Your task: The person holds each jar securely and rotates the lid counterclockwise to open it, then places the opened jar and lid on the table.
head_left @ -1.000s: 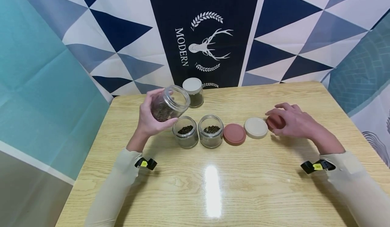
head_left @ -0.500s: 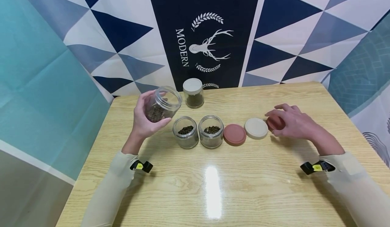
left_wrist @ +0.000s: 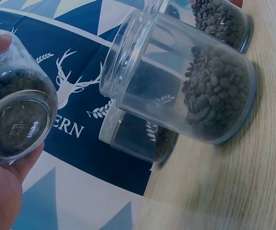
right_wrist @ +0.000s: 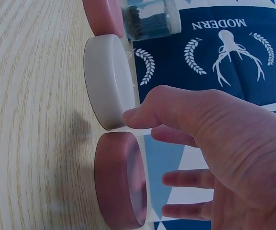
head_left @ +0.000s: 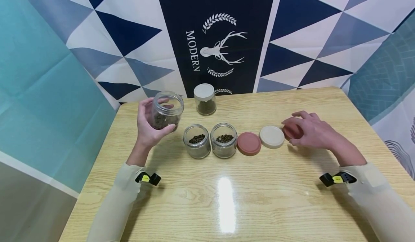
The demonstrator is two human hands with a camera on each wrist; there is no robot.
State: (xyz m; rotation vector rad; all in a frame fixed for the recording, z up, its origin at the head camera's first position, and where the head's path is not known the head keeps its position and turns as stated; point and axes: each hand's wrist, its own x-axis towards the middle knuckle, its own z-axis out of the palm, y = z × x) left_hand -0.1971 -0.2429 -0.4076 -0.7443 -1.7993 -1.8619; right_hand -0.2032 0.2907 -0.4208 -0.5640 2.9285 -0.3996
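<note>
In the head view, my left hand point(head_left: 147, 126) grips an open glass jar point(head_left: 168, 117) with small dark bean-like pieces in its lower part. The jar is held above the table, its mouth tilted slightly; the left wrist view shows the underside of this held jar point(left_wrist: 25, 122). Two more lidless jars point(head_left: 197, 149) with similar pieces stand side by side to the right of it. At the right, my right hand point(head_left: 311, 130) hovers with loosely bent fingers over a red lid point(head_left: 293, 131). In the right wrist view the fingers stay apart from this red lid point(right_wrist: 116, 182).
A white lid point(head_left: 272, 136) and another red lid point(head_left: 249, 143) lie in a row between the jars and my right hand. Behind stands a jar with a white lid point(head_left: 205, 99). A patterned cloth point(head_left: 223, 36) hangs along the back of the wooden table point(head_left: 259, 191).
My left hand has moved left with the jar, away from the two standing jars, and the jar has turned more upright. My right hand has stayed over the red lid.
</note>
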